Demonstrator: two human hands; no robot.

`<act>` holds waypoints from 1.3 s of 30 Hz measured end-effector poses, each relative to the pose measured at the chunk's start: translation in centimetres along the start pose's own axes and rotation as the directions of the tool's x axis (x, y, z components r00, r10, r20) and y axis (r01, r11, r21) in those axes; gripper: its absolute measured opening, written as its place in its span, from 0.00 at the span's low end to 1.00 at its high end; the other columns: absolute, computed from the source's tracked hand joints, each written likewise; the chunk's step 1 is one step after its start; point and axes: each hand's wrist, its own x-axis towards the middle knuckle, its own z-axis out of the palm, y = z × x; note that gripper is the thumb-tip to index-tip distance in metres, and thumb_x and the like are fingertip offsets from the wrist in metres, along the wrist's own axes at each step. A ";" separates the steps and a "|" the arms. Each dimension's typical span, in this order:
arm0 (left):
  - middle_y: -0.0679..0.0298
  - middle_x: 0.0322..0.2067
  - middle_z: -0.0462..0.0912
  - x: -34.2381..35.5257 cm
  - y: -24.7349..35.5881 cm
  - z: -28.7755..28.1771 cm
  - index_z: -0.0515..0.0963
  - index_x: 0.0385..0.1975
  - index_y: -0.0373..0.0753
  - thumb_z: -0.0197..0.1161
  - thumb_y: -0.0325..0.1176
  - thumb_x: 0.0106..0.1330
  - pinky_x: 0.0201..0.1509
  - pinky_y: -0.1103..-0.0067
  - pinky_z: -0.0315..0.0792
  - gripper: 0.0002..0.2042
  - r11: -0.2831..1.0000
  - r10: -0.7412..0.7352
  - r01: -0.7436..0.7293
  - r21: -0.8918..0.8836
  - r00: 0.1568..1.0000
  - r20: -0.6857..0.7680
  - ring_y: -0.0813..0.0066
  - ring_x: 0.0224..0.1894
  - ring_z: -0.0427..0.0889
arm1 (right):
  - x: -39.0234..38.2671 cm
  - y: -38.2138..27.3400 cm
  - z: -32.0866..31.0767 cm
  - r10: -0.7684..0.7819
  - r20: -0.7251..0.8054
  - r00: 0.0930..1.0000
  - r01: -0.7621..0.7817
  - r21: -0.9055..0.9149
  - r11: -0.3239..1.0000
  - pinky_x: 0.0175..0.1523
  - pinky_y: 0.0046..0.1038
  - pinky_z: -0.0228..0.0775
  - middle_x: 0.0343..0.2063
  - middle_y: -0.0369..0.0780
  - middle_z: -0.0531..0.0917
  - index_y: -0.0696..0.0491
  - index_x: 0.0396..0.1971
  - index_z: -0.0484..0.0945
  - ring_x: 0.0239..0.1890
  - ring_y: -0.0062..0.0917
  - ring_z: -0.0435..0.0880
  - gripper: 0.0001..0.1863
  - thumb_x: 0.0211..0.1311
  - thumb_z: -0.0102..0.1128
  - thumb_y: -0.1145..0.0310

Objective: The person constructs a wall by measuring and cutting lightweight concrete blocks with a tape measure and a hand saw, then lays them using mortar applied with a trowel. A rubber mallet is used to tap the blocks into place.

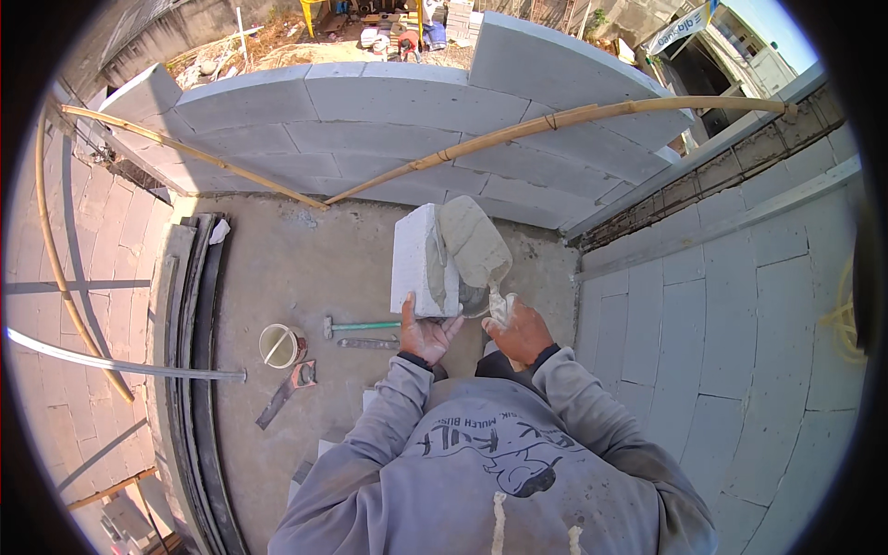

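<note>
A white lightweight block (413, 264) is held up in front of me, with grey mortar spread along its right-hand face. My left hand (428, 339) grips the near end of the block, thumb on one side and fingers beneath. My right hand (524, 335) is wrapped around the handle of a trowel (474, 242). The trowel's broad blade, coated in mortar, lies against the upper right edge of the block. Beneath the blade and handle shows part of a dark round container (474, 301); the rest is hidden.
On the concrete floor (268, 268) to the left lie a green-handled hammer (370, 326), a grey flat bar (368, 343), a handsaw (289, 392) and a bucket (294, 348) with a stick. Long dark boards (196, 314) stand farther left. Bamboo poles (453, 153) cross before the block wall (388, 102).
</note>
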 end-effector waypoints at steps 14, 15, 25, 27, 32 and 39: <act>0.60 0.56 0.71 -0.3 2.4 -0.4 0.64 0.62 0.45 0.59 0.66 0.56 0.61 0.64 0.68 0.39 0.998 0.057 -0.058 0.014 0.997 0.046 0.61 0.56 0.74 | 3.6 -2.0 -1.7 -0.078 0.584 0.808 -0.480 0.730 0.487 0.18 0.26 0.67 0.19 0.37 0.76 0.54 0.31 0.72 0.13 0.22 0.75 0.11 0.58 0.62 0.63; 0.60 0.56 0.71 -0.4 2.3 -0.2 0.64 0.62 0.45 0.59 0.66 0.56 0.61 0.64 0.68 0.39 0.998 0.061 -0.062 0.010 0.997 0.044 0.61 0.56 0.74 | 3.5 -1.9 -1.3 -0.088 0.603 0.793 -0.495 0.721 0.486 0.18 0.26 0.68 0.19 0.37 0.76 0.54 0.32 0.72 0.14 0.22 0.75 0.12 0.58 0.63 0.63; 0.57 0.61 0.68 -0.3 3.3 1.0 0.62 0.63 0.43 0.55 0.64 0.59 0.66 0.59 0.61 0.38 0.987 0.106 -0.089 -0.133 0.987 0.124 0.57 0.63 0.67 | -1.6 1.1 -0.3 -0.126 0.670 0.731 -0.342 0.520 0.783 0.22 0.27 0.68 0.19 0.37 0.76 0.55 0.29 0.72 0.15 0.22 0.75 0.13 0.55 0.63 0.61; 0.56 0.61 0.67 -0.2 3.2 0.3 0.62 0.63 0.43 0.54 0.64 0.60 0.67 0.58 0.59 0.38 0.986 0.109 -0.091 -0.143 0.986 0.128 0.56 0.63 0.67 | -2.0 1.6 -0.6 -0.147 0.686 0.713 -0.284 0.474 0.834 0.21 0.27 0.67 0.18 0.36 0.76 0.55 0.28 0.72 0.14 0.21 0.75 0.14 0.55 0.63 0.60; 0.59 0.59 0.69 -1.0 3.6 -0.5 0.64 0.62 0.44 0.57 0.66 0.56 0.68 0.59 0.56 0.40 0.989 0.007 -0.010 -0.146 1.000 -0.025 0.56 0.61 0.68 | -2.7 3.9 -1.9 -0.148 0.648 0.747 -0.076 0.304 0.949 0.31 0.30 0.70 0.23 0.40 0.79 0.58 0.33 0.75 0.23 0.26 0.79 0.20 0.52 0.65 0.56; 0.64 0.51 0.74 -3.3 4.6 -5.5 0.68 0.59 0.45 0.56 0.69 0.54 0.58 0.63 0.63 0.39 0.998 -0.060 0.057 -0.030 0.993 -0.097 0.60 0.51 0.75 | -2.3 4.7 -5.2 -0.062 0.531 0.845 -0.088 0.252 0.964 0.40 0.31 0.70 0.28 0.42 0.82 0.59 0.40 0.76 0.31 0.30 0.79 0.25 0.48 0.66 0.55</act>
